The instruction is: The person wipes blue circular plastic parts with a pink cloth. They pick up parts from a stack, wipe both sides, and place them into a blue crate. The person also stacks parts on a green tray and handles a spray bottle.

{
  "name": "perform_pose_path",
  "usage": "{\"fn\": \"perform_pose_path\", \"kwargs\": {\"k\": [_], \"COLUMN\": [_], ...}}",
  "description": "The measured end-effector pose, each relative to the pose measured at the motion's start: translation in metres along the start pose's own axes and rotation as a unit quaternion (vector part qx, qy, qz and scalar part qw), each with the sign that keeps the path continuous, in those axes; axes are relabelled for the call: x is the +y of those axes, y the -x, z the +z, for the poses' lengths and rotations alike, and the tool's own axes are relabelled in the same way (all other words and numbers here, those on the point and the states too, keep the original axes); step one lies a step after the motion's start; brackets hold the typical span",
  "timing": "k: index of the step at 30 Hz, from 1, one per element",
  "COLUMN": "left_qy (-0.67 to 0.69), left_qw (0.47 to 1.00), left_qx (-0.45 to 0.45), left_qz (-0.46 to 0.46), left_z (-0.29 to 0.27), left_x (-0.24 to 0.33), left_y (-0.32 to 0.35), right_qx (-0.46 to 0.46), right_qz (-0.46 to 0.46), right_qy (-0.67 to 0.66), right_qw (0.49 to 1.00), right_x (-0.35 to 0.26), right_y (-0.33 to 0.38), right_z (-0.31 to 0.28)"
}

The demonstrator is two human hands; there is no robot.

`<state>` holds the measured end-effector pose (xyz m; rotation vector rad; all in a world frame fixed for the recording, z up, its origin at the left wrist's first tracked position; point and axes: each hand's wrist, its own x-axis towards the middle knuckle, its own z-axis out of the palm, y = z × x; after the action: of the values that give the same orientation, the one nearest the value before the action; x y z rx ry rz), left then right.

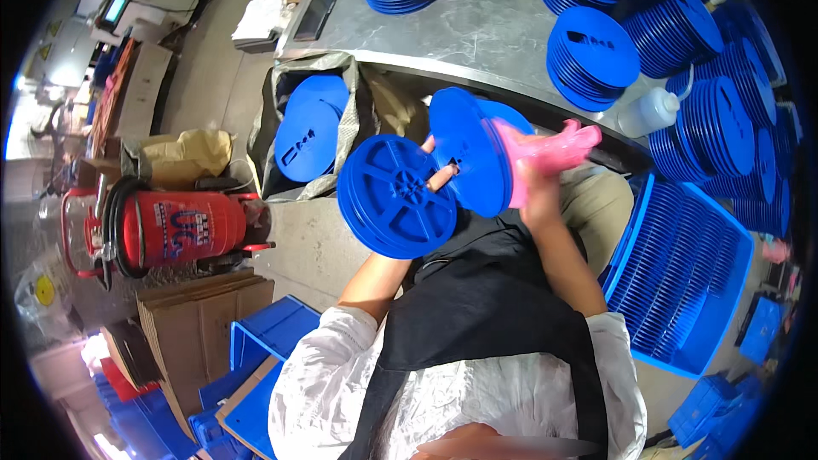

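blue reels (397, 196), two in hands

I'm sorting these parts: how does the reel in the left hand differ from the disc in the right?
The spoked reel faces the camera, showing open cutouts; the plain disc is edge-turned with small slots. The left hand is bare; the right hand wears a pink glove. Both are round, blue plastic.

Open floor (315, 247) left of the knees, table edge (477, 68) ahead, blue crate (690, 273) blocking right, sack (341, 119) beneath table
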<state>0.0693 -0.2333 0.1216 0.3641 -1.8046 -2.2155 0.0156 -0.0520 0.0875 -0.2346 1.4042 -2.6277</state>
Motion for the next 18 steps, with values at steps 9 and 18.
{"fn": "perform_pose_path", "kwargs": {"k": [9, 18], "left_qy": [-0.011, 0.017], "left_qw": [0.999, 0.999], "left_qx": [0.036, -0.020], "left_qz": [-0.003, -0.024], "left_z": [-0.010, -0.031], "left_x": [-0.008, -0.013], "left_y": [0.001, 0.015], "right_qx": [-0.291, -0.208], "right_qz": [-0.150, -0.047], "right_qy": [0.225, 0.464], "right_qw": [0.918, 0.860], "right_x": [0.001, -0.023], "right_y": [-0.011, 0.015], "right_z": [0.133, -0.005]}}
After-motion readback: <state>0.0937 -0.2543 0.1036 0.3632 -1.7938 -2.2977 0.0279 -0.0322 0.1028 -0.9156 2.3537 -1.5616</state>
